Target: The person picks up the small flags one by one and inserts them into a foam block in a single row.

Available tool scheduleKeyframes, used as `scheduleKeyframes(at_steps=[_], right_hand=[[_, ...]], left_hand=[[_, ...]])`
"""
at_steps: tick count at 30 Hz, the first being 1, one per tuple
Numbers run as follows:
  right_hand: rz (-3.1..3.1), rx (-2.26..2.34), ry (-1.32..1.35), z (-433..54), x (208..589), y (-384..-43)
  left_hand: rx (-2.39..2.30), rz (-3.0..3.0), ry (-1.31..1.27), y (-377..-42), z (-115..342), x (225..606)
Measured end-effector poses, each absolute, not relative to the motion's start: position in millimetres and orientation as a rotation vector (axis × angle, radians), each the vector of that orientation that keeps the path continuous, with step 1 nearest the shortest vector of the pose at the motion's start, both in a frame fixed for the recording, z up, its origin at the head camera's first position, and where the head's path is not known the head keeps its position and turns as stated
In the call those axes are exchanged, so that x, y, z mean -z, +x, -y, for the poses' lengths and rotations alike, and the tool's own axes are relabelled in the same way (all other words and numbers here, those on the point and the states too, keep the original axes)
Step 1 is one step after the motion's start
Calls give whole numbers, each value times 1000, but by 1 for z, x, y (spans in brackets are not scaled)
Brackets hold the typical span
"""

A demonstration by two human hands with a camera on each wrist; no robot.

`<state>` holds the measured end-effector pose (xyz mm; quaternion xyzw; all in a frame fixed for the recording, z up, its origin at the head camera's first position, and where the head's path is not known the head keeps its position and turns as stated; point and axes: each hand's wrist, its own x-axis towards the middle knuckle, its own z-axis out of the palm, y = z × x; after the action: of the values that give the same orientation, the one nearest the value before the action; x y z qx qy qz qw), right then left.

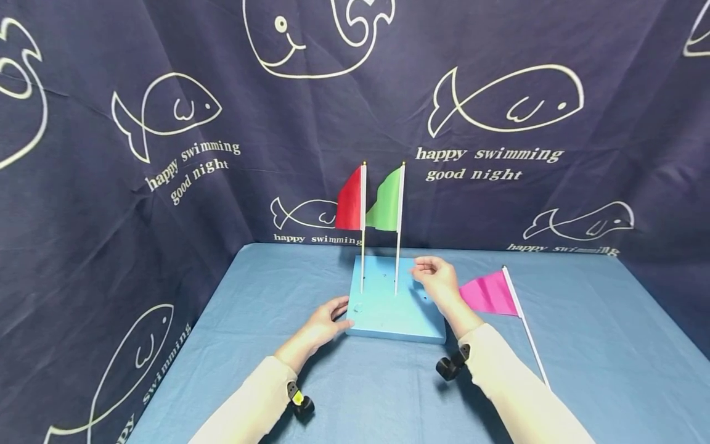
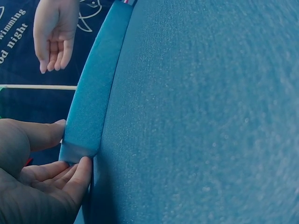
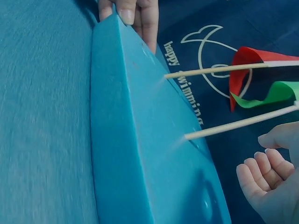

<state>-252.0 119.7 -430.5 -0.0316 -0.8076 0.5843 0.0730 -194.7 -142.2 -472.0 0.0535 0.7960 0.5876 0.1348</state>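
A light blue foam block (image 1: 399,320) lies flat on the cloth-covered table. My left hand (image 1: 322,324) grips its front left corner; in the left wrist view the thumb (image 2: 44,134) touches the top while the fingers press the side. Two flags, one red (image 1: 349,200) and one green (image 1: 388,200), stand upright with their wooden sticks in the block. Over the block's right side hovers my right hand (image 1: 438,283), its fingers loosely bent and nothing held; the right wrist view shows it beside the green flag's stick (image 3: 233,123).
To the right of the block, a pink flag (image 1: 490,295) on a white pole lies on the blue tablecloth (image 1: 599,345). Dark blue curtains (image 1: 355,123) printed with white fish and lettering hang behind and along the sides. Small holes (image 1: 425,298) show in the block's top.
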Motion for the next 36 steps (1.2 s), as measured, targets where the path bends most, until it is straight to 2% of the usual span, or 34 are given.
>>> scheduleKeyframes(at_steps=[15,30,36], right_hand=[[2374,-1784,-153,-167,429,-232],[2479,-1537,-167,-213,434,-210],[2475,-1504,-269,-229,434,-202]], left_hand=[[-1670,-2333,162,-194,143,474],[-1691,-2323,169,-195,142,476],[-1705,-2324,186,-195,143,477]])
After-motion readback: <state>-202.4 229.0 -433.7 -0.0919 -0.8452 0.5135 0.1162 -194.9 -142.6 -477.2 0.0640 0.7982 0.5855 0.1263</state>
